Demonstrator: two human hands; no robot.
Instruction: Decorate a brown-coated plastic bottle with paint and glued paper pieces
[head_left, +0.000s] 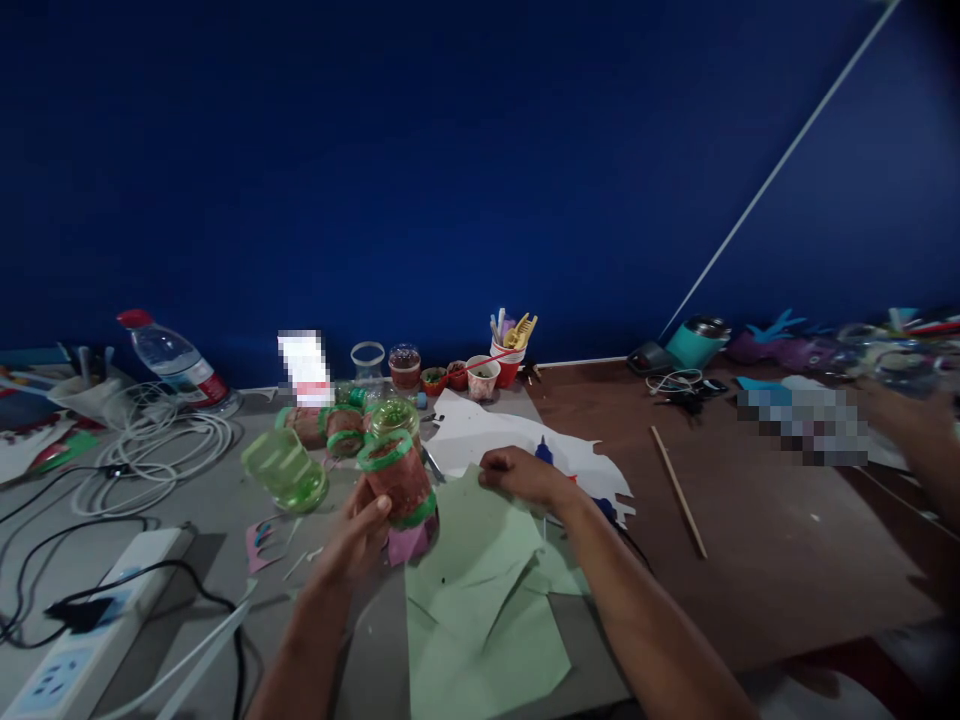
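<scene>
My left hand [367, 525] is wrapped round a brown cylindrical container [403, 490] with green bands at its top and bottom, holding it tilted above the table. Curled fingers of my right hand [517, 475] pinch the upper edge of a light green paper sheet [480, 650], which lies creased in front of me. Behind that sheet is a cut white paper [517, 430]. A blue-nozzled glue gun [545, 452] lies partly hidden by my right hand and forearm. Left of the container, a clear green plastic cup [281, 470] rests tipped, and pink paper scraps [259, 548] lie nearby.
A power strip [97, 625] and coiled white cable [161, 450] occupy the left, beside a leaning water bottle [176, 365]. Small cups [482, 376] line the back. To the right lie a wooden stick [679, 490] and a teal tumbler [697, 342]; another person's arm [919, 440] reaches in.
</scene>
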